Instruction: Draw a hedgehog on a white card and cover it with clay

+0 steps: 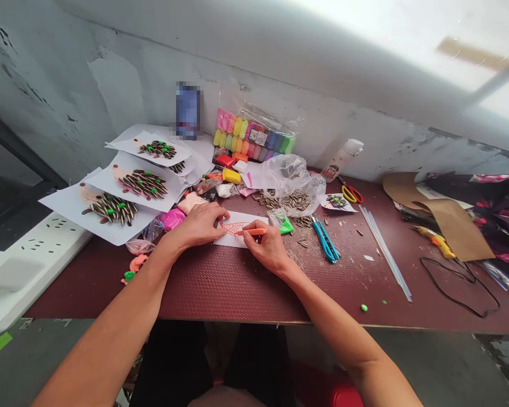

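A small white sheet of paper lies on the table in front of me, with an orange patterned drawing on it. My right hand grips an orange pen, whose tip points left onto the drawing. At the sheet's left edge rests my left hand. Its fingers are bent, with thumb and forefinger apart on the paper. Just beyond the right hand is a small bag with bright green clay. Sunflower seeds lie in a pile behind it.
Sheets with seed hedgehogs overlap at left, near a white power strip. Coloured clay packs lean against the wall. Rightward lie a blue utility knife, scissors, clear glue sticks and a yellow glue gun. A bottle stands behind.
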The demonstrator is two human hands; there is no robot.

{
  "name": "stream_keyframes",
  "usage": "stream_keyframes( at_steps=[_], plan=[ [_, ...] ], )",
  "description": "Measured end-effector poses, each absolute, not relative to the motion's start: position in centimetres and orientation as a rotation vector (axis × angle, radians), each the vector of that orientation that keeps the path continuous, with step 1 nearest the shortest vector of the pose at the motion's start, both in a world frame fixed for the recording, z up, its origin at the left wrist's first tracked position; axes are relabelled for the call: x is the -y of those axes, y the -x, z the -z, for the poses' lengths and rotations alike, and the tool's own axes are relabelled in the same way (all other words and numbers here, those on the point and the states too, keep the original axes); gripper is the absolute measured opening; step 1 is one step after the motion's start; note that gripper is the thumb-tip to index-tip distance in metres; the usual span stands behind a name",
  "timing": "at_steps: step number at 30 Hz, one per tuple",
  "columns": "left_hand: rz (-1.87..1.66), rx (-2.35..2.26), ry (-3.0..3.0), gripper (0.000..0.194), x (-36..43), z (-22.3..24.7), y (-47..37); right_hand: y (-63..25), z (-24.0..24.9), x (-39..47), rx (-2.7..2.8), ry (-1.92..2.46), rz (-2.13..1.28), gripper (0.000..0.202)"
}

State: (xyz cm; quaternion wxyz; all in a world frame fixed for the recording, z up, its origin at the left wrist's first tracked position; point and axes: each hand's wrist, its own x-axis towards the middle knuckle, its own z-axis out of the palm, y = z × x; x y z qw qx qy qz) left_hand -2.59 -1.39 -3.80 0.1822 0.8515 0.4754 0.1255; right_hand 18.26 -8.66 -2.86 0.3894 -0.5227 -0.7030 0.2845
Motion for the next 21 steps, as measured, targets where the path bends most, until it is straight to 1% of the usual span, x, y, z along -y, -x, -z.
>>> stream_keyframes(
  at_steps=[8,21],
  plan=[
    [-0.35,-1.359,-2.41,0.037,1.5,3.79,2.54,-18.8,2.36,8.41,1.751,1.44,-0.577,0.018],
    [-0.345,-1.35,-2.423,0.038,1.6,3.66,2.47,-18.78,2.66,8.3,1.77,1.399,-0.636,0.02]
  ],
)
